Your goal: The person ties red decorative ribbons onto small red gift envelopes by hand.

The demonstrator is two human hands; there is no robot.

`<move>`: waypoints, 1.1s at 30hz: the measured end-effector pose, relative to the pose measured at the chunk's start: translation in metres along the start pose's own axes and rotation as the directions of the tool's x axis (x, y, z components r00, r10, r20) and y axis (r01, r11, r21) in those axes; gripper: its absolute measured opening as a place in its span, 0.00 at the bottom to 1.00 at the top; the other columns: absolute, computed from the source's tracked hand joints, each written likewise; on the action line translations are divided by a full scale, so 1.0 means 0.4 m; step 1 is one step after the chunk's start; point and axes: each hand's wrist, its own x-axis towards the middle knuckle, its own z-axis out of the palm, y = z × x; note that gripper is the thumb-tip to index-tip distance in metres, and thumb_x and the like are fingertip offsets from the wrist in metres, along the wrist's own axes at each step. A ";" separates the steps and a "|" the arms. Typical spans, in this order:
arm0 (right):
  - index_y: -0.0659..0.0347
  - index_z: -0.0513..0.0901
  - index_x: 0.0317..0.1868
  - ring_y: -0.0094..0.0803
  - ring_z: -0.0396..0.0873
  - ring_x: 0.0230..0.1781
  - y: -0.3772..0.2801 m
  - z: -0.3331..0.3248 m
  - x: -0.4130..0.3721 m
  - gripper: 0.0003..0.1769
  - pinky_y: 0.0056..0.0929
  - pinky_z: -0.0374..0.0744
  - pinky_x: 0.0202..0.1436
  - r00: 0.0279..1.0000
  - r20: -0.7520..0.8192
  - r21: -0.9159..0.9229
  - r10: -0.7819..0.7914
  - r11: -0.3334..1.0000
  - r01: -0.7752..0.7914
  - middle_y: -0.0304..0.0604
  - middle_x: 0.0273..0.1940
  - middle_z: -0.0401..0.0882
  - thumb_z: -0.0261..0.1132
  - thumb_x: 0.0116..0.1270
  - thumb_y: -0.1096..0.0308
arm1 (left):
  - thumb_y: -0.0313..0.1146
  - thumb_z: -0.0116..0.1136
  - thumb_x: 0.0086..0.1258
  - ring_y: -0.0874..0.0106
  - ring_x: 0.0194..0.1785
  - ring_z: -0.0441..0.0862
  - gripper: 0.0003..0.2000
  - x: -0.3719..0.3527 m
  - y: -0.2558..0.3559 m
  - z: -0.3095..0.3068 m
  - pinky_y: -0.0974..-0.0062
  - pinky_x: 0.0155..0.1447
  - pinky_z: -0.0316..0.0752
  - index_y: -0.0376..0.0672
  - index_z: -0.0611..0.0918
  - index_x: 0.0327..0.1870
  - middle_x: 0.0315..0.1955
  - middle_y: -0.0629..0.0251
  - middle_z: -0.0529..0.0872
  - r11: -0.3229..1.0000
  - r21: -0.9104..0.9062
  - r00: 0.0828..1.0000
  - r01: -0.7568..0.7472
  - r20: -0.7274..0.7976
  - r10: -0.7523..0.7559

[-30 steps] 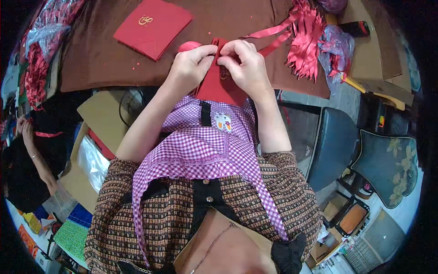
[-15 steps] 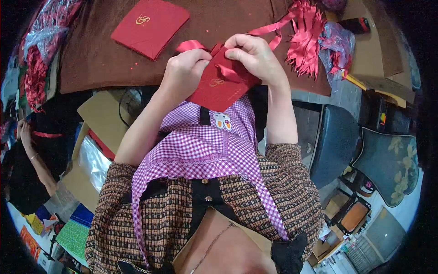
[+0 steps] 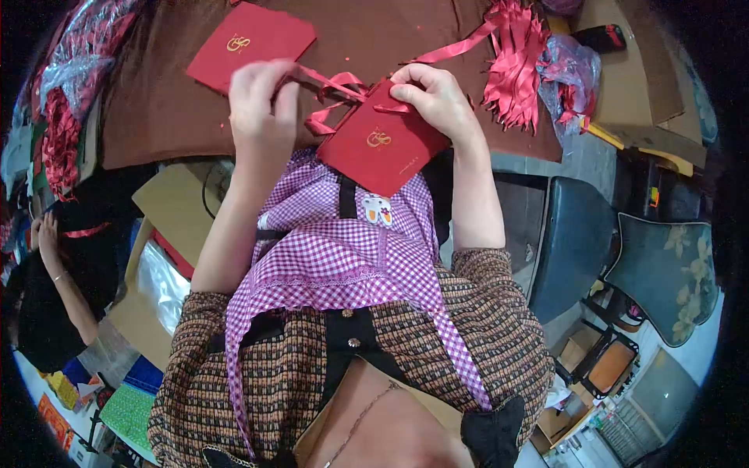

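Note:
A red card piece (image 3: 382, 144) with a gold emblem hangs tilted over the table's front edge. My right hand (image 3: 437, 101) pinches its upper corner between thumb and fingers. A pink-red ribbon (image 3: 343, 84) runs through the top of the piece, with loops and loose lengths on its left side. Left of it, my left hand (image 3: 265, 101) is raised and blurred, its fingers closed around the ribbon's stretched end. Behind that hand lies a stack of red cards (image 3: 250, 43) with the same gold emblem.
Bundled ribbons (image 3: 515, 70) lie at the right on the brown cloth (image 3: 172, 101), beside a plastic bag (image 3: 573, 70) and a cardboard box (image 3: 640, 78). Another wrapped ribbon bundle (image 3: 66, 117) is at the far left. Below it, another person's arm (image 3: 70, 296) shows. A dark chair (image 3: 573, 242) stands right.
My left hand has moved left, away from the red piece, drawing out ribbon. The piece now shows more of its front, while my right hand still holds its corner.

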 end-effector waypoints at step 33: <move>0.60 0.76 0.46 0.35 0.75 0.37 -0.038 -0.194 -0.131 0.13 0.45 0.74 0.56 0.805 -0.472 0.711 -0.359 0.384 0.588 0.38 0.32 0.74 0.61 0.70 0.59 | 0.34 0.59 0.66 0.58 0.32 0.82 0.10 0.050 0.018 0.078 0.65 0.38 0.74 0.33 0.80 0.35 0.25 0.50 0.82 0.898 0.071 0.698 0.435 0.603 -0.386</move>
